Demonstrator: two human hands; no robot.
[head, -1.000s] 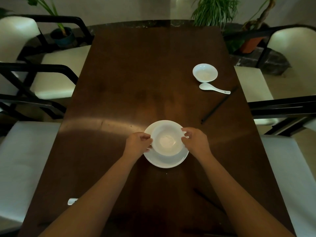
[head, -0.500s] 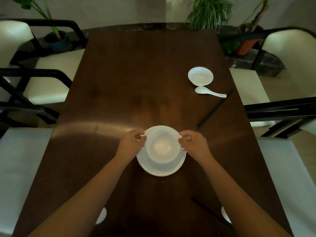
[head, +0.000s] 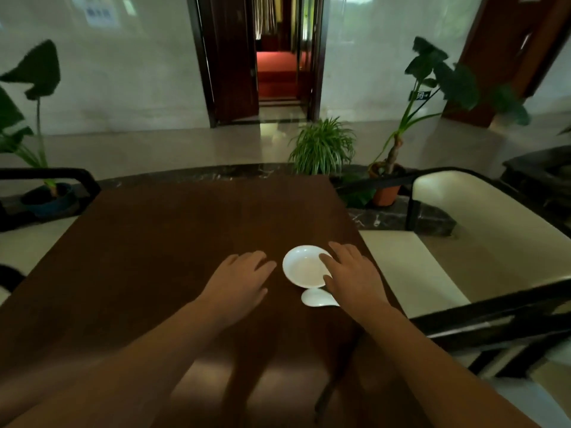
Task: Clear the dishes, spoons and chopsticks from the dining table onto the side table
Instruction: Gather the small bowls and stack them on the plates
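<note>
A small white bowl (head: 304, 268) sits on the dark wooden dining table (head: 173, 242) near its right edge. A white spoon (head: 316, 298) lies just in front of the bowl, its handle hidden under my right wrist. My right hand (head: 350, 273) hovers over the bowl's right rim with fingers spread, thumb over the rim; whether it touches is unclear. My left hand (head: 242, 278) is open, palm down, just left of the bowl and apart from it. Dark chopsticks (head: 332, 387) lie below my right forearm, mostly hidden.
A cream chair with black frame (head: 469, 230) stands right of the table; another chair arm (head: 55, 174) is at far left. Potted plants (head: 323, 148) stand beyond the table's far edge, in front of an open doorway (head: 278, 57).
Both hands have left the bowl-and-plate stack near me, which is out of view now. The view has tilted up and forward, and both hands have reached to the small bowl at the right.
</note>
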